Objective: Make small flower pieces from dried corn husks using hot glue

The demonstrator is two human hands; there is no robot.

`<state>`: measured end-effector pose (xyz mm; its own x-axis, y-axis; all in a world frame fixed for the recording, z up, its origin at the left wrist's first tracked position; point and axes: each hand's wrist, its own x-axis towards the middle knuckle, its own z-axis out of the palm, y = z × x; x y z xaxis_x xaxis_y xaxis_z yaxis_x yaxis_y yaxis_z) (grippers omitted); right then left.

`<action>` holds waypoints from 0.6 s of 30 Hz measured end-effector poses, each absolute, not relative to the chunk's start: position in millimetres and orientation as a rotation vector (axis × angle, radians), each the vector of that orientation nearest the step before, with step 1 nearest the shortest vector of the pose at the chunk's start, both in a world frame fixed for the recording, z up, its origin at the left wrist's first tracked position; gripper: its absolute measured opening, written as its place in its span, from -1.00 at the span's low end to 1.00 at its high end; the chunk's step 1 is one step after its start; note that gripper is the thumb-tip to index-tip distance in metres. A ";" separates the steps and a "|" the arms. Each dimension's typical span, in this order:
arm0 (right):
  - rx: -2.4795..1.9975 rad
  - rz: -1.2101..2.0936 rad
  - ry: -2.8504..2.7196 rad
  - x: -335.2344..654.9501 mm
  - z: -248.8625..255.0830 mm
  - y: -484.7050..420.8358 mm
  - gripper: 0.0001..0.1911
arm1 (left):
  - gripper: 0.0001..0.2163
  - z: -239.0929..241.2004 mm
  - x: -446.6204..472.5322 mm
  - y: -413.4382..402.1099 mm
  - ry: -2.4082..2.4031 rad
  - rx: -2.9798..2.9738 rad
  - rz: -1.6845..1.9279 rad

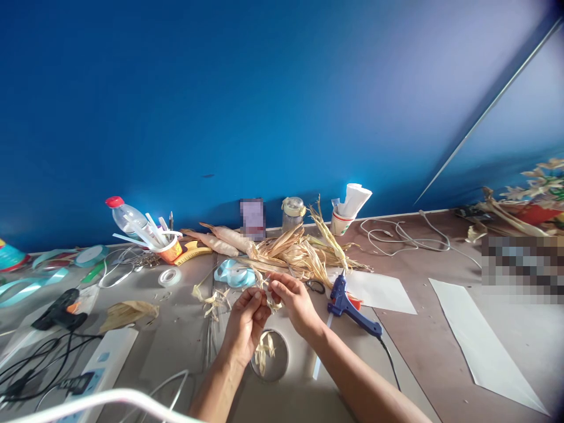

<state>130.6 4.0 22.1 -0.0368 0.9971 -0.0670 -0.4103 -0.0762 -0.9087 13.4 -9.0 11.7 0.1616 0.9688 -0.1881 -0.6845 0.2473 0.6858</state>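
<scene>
My left hand point(247, 320) and my right hand point(293, 299) meet over the table, fingertips pinched close together. Between them shows a small pale piece of dried corn husk point(275, 305), partly hidden by the fingers. Just below the hands lies a thin round ring point(287, 357) with husk pieces point(263, 351) inside it. To the left are husk strips shaped like a small flower point(215, 304). A blue glue gun point(348, 304) rests right of my right hand, its nozzle pointing away. Beyond the hands, a pile of dried corn husks point(295, 252) lies beside a light blue ribbon point(234, 274).
Along the blue wall stand a cup of glue sticks point(170, 251), a bottle point(132, 217), a jar point(292, 216) and a paper cup point(341, 224). White paper point(480, 341) lies right. A power strip point(103, 364) and black cables point(39, 358) are left; a white cable point(114, 396) crosses in front.
</scene>
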 end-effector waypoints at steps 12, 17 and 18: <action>-0.979 1.302 -0.765 141.0 17.3 8.0 -0.78 | -0.89 13.0 11.6 -7.2 0.662 0.450 1.305; -0.880 1.182 -0.527 165.2 28.8 18.9 -0.70 | -0.90 13.6 9.0 -5.3 0.660 0.403 1.346; -0.860 1.148 -0.466 170.9 30.7 21.4 -0.67 | -0.90 13.5 8.7 -4.9 0.659 0.397 1.352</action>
<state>170.9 21.4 30.7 0.3677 0.9248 -0.0980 -0.5945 0.1527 -0.7895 8.7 -4.9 13.5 0.0797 0.9755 -0.2051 -0.7623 0.1922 0.6180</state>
